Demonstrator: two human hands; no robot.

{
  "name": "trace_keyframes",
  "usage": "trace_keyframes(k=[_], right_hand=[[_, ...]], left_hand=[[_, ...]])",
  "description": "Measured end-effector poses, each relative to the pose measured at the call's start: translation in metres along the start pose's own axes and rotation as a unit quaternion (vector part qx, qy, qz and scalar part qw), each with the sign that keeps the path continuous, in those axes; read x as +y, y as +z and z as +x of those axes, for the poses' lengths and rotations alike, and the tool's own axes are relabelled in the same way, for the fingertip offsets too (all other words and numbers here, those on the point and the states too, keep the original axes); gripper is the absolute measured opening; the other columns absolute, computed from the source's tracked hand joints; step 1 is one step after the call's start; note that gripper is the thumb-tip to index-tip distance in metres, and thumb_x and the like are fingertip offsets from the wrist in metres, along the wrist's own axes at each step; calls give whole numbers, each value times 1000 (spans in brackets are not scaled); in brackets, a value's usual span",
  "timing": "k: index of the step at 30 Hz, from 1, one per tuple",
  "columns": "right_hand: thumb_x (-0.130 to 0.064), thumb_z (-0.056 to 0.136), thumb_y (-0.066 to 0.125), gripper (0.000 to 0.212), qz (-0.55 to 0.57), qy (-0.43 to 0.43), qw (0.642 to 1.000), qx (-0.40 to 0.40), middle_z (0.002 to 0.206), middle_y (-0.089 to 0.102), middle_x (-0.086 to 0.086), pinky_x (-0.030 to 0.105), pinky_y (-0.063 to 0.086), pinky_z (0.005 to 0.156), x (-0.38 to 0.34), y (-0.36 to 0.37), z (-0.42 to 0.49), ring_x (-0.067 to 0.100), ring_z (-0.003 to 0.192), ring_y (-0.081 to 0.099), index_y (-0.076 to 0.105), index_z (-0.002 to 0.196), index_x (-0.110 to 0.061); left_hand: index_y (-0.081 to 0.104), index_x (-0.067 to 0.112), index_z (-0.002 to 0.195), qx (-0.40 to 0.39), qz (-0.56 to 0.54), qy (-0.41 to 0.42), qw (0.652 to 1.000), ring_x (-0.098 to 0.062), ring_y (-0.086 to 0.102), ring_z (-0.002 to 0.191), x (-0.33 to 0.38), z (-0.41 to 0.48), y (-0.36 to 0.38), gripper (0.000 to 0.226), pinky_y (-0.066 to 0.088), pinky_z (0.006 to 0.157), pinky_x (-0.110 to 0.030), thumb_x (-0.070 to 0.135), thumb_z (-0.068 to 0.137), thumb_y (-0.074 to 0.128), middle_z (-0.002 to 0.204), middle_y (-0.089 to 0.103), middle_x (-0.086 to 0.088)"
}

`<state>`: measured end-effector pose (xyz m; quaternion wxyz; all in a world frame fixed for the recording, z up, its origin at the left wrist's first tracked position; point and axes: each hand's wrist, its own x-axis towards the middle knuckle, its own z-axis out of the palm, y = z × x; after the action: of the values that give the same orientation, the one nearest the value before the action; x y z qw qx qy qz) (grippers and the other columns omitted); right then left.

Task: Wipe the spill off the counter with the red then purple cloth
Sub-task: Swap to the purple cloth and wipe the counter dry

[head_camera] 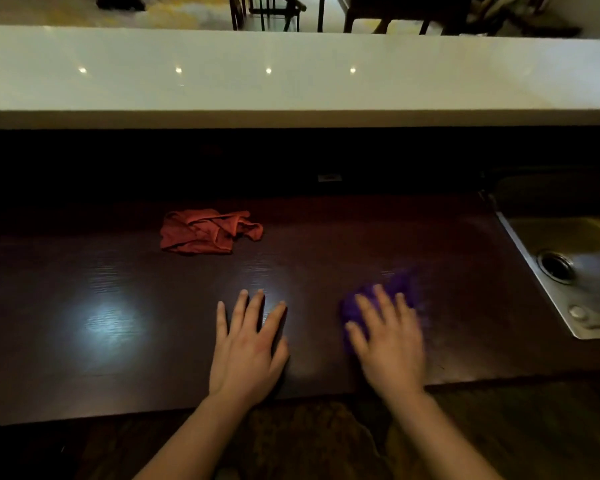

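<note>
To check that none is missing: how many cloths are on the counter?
2. The red cloth lies crumpled toward the back of the counter, untouched. The purple cloth is under the right hand, partly hidden and blurred.

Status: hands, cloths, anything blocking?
Left hand flat on counter, holding nothing. Right hand presses purple cloth, fingers spread. Red cloth crumpled at the back, untouched. Wiping path unobstructed.
</note>
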<state>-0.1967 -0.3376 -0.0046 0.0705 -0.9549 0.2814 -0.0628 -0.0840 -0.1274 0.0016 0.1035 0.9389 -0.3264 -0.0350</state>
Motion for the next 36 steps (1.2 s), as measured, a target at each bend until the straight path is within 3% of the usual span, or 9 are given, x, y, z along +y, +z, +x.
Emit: trace_keyframes(k=[3,5,10,13,19,24,28,34,36], right_hand=[[-57,91,45,55,16,-157,987,-29,157,35,-4,49,28,116,-22,13,-38,29,145,29,40,142,-40],[-58,91,44,54,21,-161,986,-41,157,36,-5,48,30,115,18,1,-27,27,144,32,41,142,-41],[-62,94,39,57,-41,110,993,-31,157,35,4,57,27,114,145,-32,15,38,143,30,43,144,-34],[-62,91,44,61,-27,185,982,-26,159,29,5,58,21,115,125,-27,21,41,144,24,40,145,-34],[-72,91,27,58,-17,-81,995,-51,160,28,-7,51,22,117,76,-6,-27,33,145,25,25,146,-52],[-74,86,38,67,-47,138,988,-49,161,27,0,56,23,116,179,-29,32,38,145,25,33,146,-44],[-76,85,36,73,-14,221,974,-48,163,20,2,54,15,118,176,-32,69,39,147,16,28,149,-41],[-79,88,22,66,-37,-57,996,-62,161,25,-7,50,21,117,141,-20,25,33,147,22,23,147,-51],[-83,84,19,71,-43,-51,995,-76,161,23,-7,50,20,118,170,-28,41,32,147,21,24,147,-50]], left_hand=[[41,33,144,2,0,16,1000,-32,19,148,14,8,3,57,10,118,-60,49,89,38,155,36,-11],[40,34,144,3,1,18,1000,-31,18,148,18,11,7,57,10,118,-61,50,89,36,155,35,-10],[36,34,146,-6,21,16,1000,-31,16,149,19,16,17,59,10,116,-65,54,91,34,157,32,-9],[35,34,147,-20,36,17,999,-32,15,149,21,16,18,60,8,115,-66,56,91,34,158,31,-10],[47,34,133,-14,-1,-37,999,-28,20,145,34,26,7,53,7,115,-67,59,88,35,150,39,-7],[38,30,143,1,-4,-106,994,-33,14,146,56,44,15,63,3,110,-74,61,88,36,154,29,-14],[25,35,150,5,27,-96,995,-35,4,149,53,47,24,69,2,109,-75,66,88,31,161,18,-15],[36,32,145,-16,51,-103,993,-37,13,147,58,50,22,69,5,106,-78,66,84,33,156,29,-16],[42,29,137,-13,47,-111,993,-40,20,142,59,59,20,67,8,103,-80,67,82,36,149,35,-18]])
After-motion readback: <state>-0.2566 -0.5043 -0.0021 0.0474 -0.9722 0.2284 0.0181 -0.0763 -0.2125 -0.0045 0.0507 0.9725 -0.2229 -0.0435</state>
